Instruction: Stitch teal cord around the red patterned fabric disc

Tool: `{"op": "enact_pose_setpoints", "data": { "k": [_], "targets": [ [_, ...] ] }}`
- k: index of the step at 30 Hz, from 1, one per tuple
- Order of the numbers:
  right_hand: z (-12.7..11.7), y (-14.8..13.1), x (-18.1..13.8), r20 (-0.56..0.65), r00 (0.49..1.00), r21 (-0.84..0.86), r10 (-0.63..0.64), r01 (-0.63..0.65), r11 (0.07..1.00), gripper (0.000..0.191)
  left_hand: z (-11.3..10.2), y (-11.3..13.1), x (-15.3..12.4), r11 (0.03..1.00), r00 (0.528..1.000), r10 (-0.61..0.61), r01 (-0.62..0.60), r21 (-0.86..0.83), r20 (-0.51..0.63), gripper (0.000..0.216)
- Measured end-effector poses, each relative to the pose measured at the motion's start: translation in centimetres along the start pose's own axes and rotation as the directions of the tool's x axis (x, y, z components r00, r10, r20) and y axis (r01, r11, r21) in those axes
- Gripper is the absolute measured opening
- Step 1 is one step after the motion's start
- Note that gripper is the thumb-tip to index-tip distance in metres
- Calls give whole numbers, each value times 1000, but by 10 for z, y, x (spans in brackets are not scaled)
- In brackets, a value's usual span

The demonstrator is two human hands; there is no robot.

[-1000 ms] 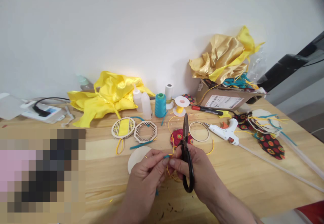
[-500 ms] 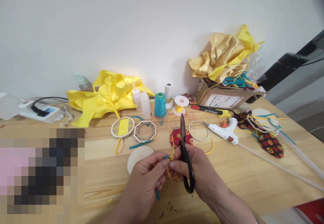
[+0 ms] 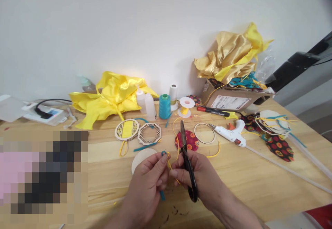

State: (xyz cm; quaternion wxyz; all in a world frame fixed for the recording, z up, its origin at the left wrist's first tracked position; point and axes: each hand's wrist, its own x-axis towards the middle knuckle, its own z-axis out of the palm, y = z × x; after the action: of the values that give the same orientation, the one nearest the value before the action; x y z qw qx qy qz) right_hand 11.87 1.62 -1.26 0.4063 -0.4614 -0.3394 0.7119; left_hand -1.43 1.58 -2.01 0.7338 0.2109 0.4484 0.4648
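My left hand [image 3: 148, 184] is closed in a pinch on a teal cord [image 3: 163, 153] knotted with a thin yellow cord [image 3: 169, 164], just above the wooden table [image 3: 259, 180]. My right hand [image 3: 199, 177] is closed round black scissors [image 3: 187, 160], blades shut and pointing away from me, while its fingertips pinch the yellow cord beside the left hand. Under the hands lies a plain wooden disc [image 3: 141, 155]. A red patterned fabric round [image 3: 190, 140] and a thin wooden ring [image 3: 204, 133] lie just beyond the scissors.
Two lattice wooden frames [image 3: 138, 131], a teal thread spool [image 3: 164, 106], white bottles [image 3: 145, 102], a yellow cord reel [image 3: 186, 106], a glue gun [image 3: 230, 134], a marker [image 3: 212, 111], yellow satin [image 3: 111, 97], a cardboard box [image 3: 230, 99] of fabric and scraps [image 3: 275, 135] crowd the table's back. A blurred patch covers the left.
Both hands shifted slightly left and the scissors tilted left. The teal and yellow knot rose a little above the left fingertips.
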Motion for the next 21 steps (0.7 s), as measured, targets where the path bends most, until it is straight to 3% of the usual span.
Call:
{"op": "enact_pose_setpoints", "data": {
  "k": [4,9,12,21],
  "targets": [
    [-5,-1,1,-50,999,-127,-14,7,992,29,1,1,0,1000,1000,10,-9,16,-13,23],
    [-9,-11,1,-193,964,-191,-186,149,970,30,0,-1,1,997,1000,-7,8,74,-15,20],
    [-8,-17,-1,-132,963,-211,-234,203,956,29,0,-2,1,995,999,-45,44,89,11,21],
    [-10,-22,-1,-19,975,-298,-222,206,932,19,-4,-6,0,971,990,-73,43,234,121,19]
  ]
}}
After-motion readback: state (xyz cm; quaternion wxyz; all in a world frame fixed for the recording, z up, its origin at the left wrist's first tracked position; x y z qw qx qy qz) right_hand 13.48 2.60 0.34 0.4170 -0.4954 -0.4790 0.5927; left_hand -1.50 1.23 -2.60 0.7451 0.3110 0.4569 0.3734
